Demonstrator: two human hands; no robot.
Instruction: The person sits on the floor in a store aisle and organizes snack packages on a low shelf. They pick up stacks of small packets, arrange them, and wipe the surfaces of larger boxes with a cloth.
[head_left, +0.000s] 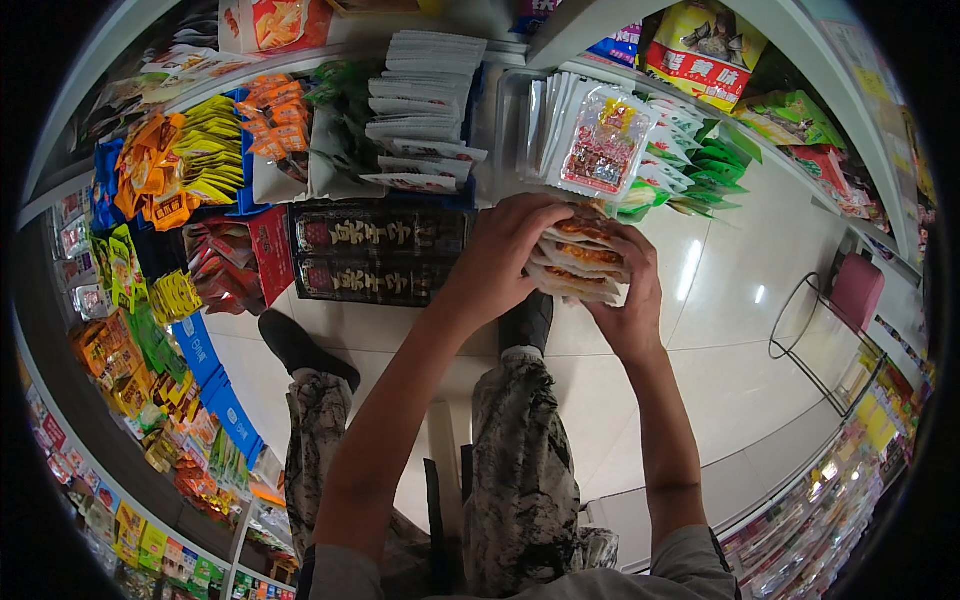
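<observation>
Between my two hands is a stack of flat snack packets (579, 259) with reddish-orange contents in clear and white wrapping. My left hand (510, 251) grips the stack from its left side, and my right hand (634, 277) closes on its right side. Just beyond them, a clear plastic bin (511, 124) holds a row of upright white packets (600, 142), the front one showing a red and yellow print. Green and white packets (675, 154) lean at the right of that row. Left of my left hand lie two long black boxes with gold characters (379, 262).
Blue trays of white packets (427, 112) and yellow packets (214, 150) line the shelf. A red box of packets (266, 259) stands left of the black boxes. Snack shelves curve along the left side. A wire rack (825, 345) and a pink seat (856, 291) stand at the right.
</observation>
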